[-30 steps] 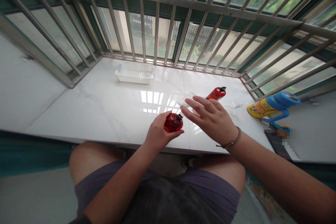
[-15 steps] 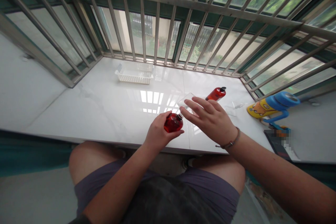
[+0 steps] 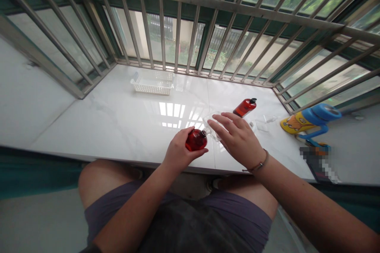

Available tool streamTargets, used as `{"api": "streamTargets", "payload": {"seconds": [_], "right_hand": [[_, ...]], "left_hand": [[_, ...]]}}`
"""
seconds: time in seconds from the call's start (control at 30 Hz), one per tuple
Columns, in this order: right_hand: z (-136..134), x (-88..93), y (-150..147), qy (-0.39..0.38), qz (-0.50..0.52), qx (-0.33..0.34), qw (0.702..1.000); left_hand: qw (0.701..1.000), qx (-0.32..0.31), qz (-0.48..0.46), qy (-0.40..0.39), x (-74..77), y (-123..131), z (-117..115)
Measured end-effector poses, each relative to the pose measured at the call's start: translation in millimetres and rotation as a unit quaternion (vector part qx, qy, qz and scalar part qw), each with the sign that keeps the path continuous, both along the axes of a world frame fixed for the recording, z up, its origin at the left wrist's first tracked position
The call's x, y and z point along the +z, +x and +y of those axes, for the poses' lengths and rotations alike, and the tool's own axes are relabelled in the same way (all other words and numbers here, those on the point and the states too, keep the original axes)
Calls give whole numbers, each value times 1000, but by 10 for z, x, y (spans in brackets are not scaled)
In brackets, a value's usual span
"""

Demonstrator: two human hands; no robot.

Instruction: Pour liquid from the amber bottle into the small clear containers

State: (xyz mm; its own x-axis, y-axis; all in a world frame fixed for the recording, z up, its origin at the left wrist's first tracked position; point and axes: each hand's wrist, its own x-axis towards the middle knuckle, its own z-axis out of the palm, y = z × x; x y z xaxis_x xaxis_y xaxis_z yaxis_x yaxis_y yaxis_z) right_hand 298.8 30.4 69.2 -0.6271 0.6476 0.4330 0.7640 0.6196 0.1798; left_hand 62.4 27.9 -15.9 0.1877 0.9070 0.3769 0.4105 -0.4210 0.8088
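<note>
My left hand [image 3: 179, 146] is wrapped around a red bottle [image 3: 196, 140], which tilts with its dark neck toward the right. At that neck is the narrow mouth of a clear, see-through bottle [image 3: 213, 131]; whether the two mouths touch I cannot tell. Curved fingers of my right hand [image 3: 239, 136] hold this clear bottle, hiding much of it. Just beyond the right hand, a second red bottle [image 3: 245, 107] with a black cap lies on the white marbled counter [image 3: 118, 126].
A white perforated basket [image 3: 152, 86] stands at the back left. To the right are small clear pieces [image 3: 263, 124], a yellow bottle with a blue lid [image 3: 310, 118] and a dark flat object [image 3: 310, 162], partly blurred. Metal window bars [image 3: 178, 39] border the counter.
My right hand has shifted slightly, and the clear bottle has tipped so its neck shows at the red bottle's mouth. My left hand stays nearly still around the red bottle.
</note>
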Motion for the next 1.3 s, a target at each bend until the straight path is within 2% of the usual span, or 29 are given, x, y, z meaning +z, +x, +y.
{"api": "streamTargets", "payload": {"seconds": [0.2,0.3,0.4,0.47,0.53,0.63,0.83,0.93,1.03,1.17,1.3], "right_hand": [[-52,-214,33,-87,140,-28,986],[-105,-367,55,-156,208,-49,964],[-165,-576,69,-206,307,-56,928],[-206,-714,72,-224,409,-76,882],[-247,-814,76,-259,507,-89,817],[-315,-883,85,-334,600,-90,721],[-461,-889,24,-372,742,-57,555],[-501,-784,-10,-386,773,-27,503],[-505,-596,6,-397,768,-16,501],[-480,-361,62,-402,740,-26,538],[-475,-231,94,-412,704,-57,576]], "left_hand": [[1000,0,2,2,-29,-23,-27],[1000,5,-1,-7,-24,-39,-47],[1000,7,0,-15,5,-62,-69],[1000,8,1,-20,26,-82,-86],[1000,8,1,-24,40,-104,-105],[1000,9,9,-28,42,-138,-132],[999,4,30,-30,46,-173,-177],[999,-8,31,-30,71,-160,-189],[999,-15,30,-27,101,-140,-192],[999,-19,31,-25,140,-125,-191],[999,-25,28,-21,169,-116,-194]]}}
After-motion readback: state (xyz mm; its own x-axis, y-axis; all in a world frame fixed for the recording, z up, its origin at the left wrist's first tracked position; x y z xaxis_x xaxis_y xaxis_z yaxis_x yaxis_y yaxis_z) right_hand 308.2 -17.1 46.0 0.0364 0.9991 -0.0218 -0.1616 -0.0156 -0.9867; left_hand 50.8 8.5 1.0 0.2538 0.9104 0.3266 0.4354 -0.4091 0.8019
